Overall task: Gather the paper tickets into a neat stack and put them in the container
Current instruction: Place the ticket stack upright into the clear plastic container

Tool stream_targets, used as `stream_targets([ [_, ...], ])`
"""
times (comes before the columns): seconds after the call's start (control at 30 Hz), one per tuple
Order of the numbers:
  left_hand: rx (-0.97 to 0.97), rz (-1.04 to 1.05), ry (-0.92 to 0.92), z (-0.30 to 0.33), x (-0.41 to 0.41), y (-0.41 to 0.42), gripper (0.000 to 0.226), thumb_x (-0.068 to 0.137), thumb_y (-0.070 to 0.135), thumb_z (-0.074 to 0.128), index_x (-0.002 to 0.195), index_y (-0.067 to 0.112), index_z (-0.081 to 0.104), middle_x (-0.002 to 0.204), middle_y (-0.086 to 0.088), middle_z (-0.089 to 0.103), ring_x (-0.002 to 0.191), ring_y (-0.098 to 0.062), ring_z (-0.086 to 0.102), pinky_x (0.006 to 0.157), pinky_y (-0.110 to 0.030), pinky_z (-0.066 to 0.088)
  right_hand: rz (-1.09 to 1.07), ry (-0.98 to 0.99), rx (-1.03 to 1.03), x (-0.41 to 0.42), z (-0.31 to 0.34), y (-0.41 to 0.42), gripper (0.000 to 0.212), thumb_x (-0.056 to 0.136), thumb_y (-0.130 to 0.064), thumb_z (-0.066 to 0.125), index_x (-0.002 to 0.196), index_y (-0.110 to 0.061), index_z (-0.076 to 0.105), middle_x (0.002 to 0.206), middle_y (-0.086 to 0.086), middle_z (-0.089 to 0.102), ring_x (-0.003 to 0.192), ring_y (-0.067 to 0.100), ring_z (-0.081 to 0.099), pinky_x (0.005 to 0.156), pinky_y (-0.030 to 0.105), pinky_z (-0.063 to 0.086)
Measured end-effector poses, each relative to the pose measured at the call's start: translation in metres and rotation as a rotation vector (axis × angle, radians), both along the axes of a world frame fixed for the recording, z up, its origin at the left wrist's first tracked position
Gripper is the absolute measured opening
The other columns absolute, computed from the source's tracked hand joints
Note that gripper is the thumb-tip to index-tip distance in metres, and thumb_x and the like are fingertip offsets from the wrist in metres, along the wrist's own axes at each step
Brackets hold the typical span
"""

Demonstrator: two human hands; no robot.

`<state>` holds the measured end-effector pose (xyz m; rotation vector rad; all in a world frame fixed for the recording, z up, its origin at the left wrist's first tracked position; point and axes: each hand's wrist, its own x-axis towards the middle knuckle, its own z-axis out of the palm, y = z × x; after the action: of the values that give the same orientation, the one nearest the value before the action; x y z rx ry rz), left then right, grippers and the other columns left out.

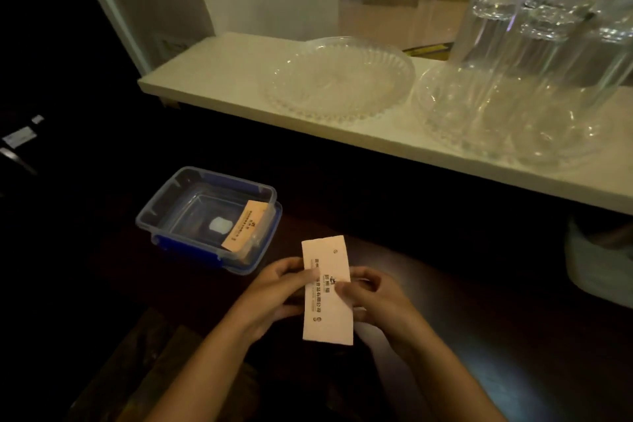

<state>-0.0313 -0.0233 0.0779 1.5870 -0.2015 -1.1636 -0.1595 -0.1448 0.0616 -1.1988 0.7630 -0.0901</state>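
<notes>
tickets [327, 291] sit pinched between both hands over the dark counter, long edge running away from the person; left hand [274, 288] grips the left edge with thumb on top, right hand [368, 295] grips the right edge the same way. cannot tell how many sheets are in the pinch, edges look flush. risk 1: thin paper, loose grip, sheets fan or slip out when one hand lets go for the transfer. just beyond and to the left, container [209, 216] is open, clear with blue rim, with an orange ticket [245, 228] already leaning against its right inner wall. risk 2: new stack lands on that tilted one and sits crooked, not neat. further back, glass plate [337, 79] and upturned glasses [534, 34] on the white shelf [212, 79] are well apart, low risk.
</notes>
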Motion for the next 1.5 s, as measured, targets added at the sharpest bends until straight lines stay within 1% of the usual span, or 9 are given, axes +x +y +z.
stream_targets([
  [0.23,0.066,0.016,-0.011,0.002,0.035,0.03,0.055,0.076,0.018,0.069,0.126,0.02,0.046,0.104,-0.006,0.07,0.099,-0.021,0.066,0.082,-0.042,0.054,-0.013,-0.01,0.091,0.045,-0.002,0.021,0.025,0.081,-0.014,0.068,0.103,-0.012,0.056,0.092,0.002,0.071,0.075,0.01,0.071,0.051,0.017,0.053],
  [0.53,0.074,-0.015,-0.078,-0.007,0.167,0.062,0.029,0.078,0.012,0.066,0.103,0.025,0.058,0.092,-0.002,0.073,0.085,-0.018,0.07,0.065,-0.034,0.055,0.062,-0.029,0.074,0.16,0.01,0.063,0.022,0.086,-0.017,0.061,0.106,-0.016,0.053,0.099,0.0,0.067,0.077,0.007,0.07,0.053,0.014,0.053],
  [0.63,0.061,0.008,-0.082,-0.013,0.217,0.065,0.026,0.079,0.01,0.064,0.099,0.025,0.058,0.093,-0.008,0.071,0.082,-0.021,0.069,0.059,-0.034,0.053,0.06,-0.037,-0.158,0.196,0.014,0.064,0.025,0.09,-0.022,0.055,0.115,-0.023,0.054,0.11,0.0,0.064,0.092,0.008,0.065,0.061,0.011,0.052],
  [0.7,0.064,0.005,-0.097,-0.017,0.25,0.067,0.026,0.078,0.012,0.065,0.097,0.028,0.057,0.091,-0.006,0.072,0.083,-0.021,0.069,0.059,-0.035,0.054,0.115,-0.031,-0.619,0.206,0.008,0.051,0.033,0.093,-0.028,0.05,0.125,-0.03,0.048,0.124,-0.006,0.056,0.115,0.013,0.052,0.082,0.011,0.046],
  [0.77,0.084,-0.01,-0.116,-0.025,0.276,0.068,0.027,0.078,0.013,0.066,0.095,0.032,0.057,0.089,-0.003,0.073,0.086,-0.02,0.069,0.061,-0.035,0.054,0.377,0.046,-1.188,0.207,-0.005,0.034,0.041,0.095,-0.042,0.038,0.134,-0.032,0.039,0.142,-0.009,0.039,0.136,0.015,0.027,0.111,0.031,0.027],
  [0.87,0.137,-0.061,-0.105,-0.042,0.301,0.063,0.028,0.078,0.012,0.066,0.094,0.033,0.055,0.097,-0.005,0.069,0.092,-0.022,0.066,0.067,-0.036,0.054,0.781,0.183,-1.567,0.201,-0.022,0.02,0.055,0.09,-0.057,0.021,0.139,-0.034,0.03,0.152,-0.005,0.021,0.142,0.019,0.002,0.115,0.045,-0.006],
  [0.97,0.208,-0.128,-0.058,-0.058,0.311,0.053,0.03,0.077,0.01,0.066,0.099,0.026,0.055,0.1,-0.007,0.068,0.095,-0.022,0.064,0.072,-0.039,0.054,0.957,0.276,-1.675,0.201,-0.028,0.022,0.055,0.09,-0.059,0.024,0.132,-0.03,0.044,0.143,0.002,0.043,0.137,0.025,0.025,0.114,0.053,0.003],
  [1.17,0.311,-0.219,-0.06,-0.079,0.316,0.04,0.033,0.078,0.012,0.066,0.107,0.022,0.054,0.097,-0.001,0.068,0.089,-0.014,0.062,0.06,-0.029,0.049,1.004,0.3,-1.659,0.211,-0.029,0.025,0.054,0.09,-0.059,0.024,0.119,-0.028,0.057,0.127,0.002,0.06,0.129,0.025,0.043,0.108,0.056,0.013],
  [1.5,0.32,-0.278,-0.071,-0.092,0.302,0.031,0.024,0.082,0.013,0.061,0.102,0.024,0.056,0.095,0.002,0.065,0.088,-0.013,0.06,0.062,-0.03,0.05,0.961,0.259,-1.622,0.212,-0.03,0.025,0.051,0.089,-0.057,0.026,0.114,-0.028,0.059,0.125,0.001,0.061,0.127,0.024,0.045,0.108,0.056,0.011],
])
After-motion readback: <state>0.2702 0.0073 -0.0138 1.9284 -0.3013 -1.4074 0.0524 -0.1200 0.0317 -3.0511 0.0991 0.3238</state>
